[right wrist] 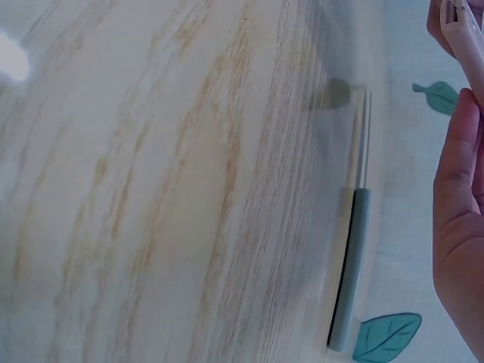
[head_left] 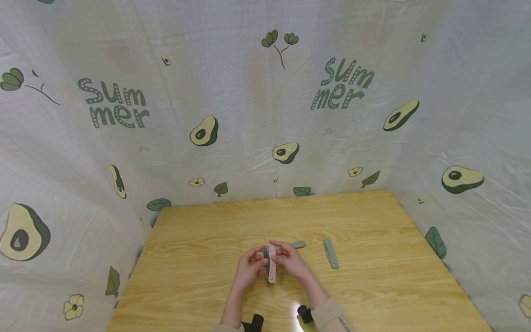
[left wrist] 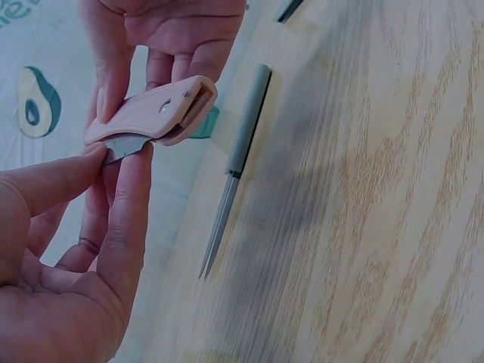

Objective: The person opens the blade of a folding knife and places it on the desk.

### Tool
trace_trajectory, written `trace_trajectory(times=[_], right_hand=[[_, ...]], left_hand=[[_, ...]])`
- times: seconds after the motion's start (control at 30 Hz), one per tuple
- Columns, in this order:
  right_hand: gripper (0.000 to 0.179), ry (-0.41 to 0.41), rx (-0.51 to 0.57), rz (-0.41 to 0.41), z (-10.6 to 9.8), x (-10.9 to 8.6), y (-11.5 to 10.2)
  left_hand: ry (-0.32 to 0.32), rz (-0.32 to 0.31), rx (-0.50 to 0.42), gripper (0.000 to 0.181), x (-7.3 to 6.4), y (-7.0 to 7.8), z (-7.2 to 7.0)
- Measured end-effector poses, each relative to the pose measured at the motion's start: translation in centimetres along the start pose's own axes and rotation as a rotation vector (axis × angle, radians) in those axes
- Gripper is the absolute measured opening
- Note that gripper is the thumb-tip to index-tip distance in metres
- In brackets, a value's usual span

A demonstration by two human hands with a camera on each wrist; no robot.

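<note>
Both hands hold a pink folding knife (head_left: pixel 272 263) above the table, its blade partly swung out of the handle. My left hand (left wrist: pixel 76 280) pinches the grey blade (left wrist: pixel 125 147) between thumb and fingers. From the other side, my right hand (head_left: pixel 291 262) grips the pink handle (left wrist: pixel 147 110), thumb along its face. At the right wrist view's edge only part of the right hand (right wrist: pixel 463 219) appears. Behind the hands lies a grey-green-handled knife (left wrist: pixel 250 121) with its slim metal end extended, partly hidden in the head view.
Right of the hands, a folded grey-green knife (head_left: pixel 331 253) lies on the wooden table (head_left: pixel 199 244). A white cloth (head_left: pixel 240 83) printed with avocados and leaves hangs around the table's back and sides. Dark wrist mounts (head_left: pixel 304 314) sit by the sleeves.
</note>
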State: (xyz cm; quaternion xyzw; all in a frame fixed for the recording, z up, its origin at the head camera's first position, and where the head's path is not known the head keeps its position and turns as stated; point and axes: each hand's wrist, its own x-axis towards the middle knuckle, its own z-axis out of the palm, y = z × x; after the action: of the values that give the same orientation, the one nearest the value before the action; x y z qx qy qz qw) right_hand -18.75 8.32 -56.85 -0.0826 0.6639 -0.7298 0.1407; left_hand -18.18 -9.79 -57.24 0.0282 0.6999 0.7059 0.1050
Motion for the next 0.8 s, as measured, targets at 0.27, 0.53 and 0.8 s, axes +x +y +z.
trace_trajectory(times=[0.27, 0.53, 0.8], right_hand=[[0.048, -0.005, -0.014, -0.013, 0.03, -0.04, 0.04], [0.047, -0.002, -0.003, -0.013, 0.00, -0.02, 0.19], [0.046, 0.013, 0.014, -0.012, 0.12, -0.08, 0.20]], left_hand=[[0.024, 0.005, 0.018, 0.043, -0.15, -0.04, 0.20], [0.039, -0.017, 0.016, 0.042, -0.25, 0.16, 0.37], [0.032, -0.006, 0.015, 0.041, -0.43, 0.35, 0.27]])
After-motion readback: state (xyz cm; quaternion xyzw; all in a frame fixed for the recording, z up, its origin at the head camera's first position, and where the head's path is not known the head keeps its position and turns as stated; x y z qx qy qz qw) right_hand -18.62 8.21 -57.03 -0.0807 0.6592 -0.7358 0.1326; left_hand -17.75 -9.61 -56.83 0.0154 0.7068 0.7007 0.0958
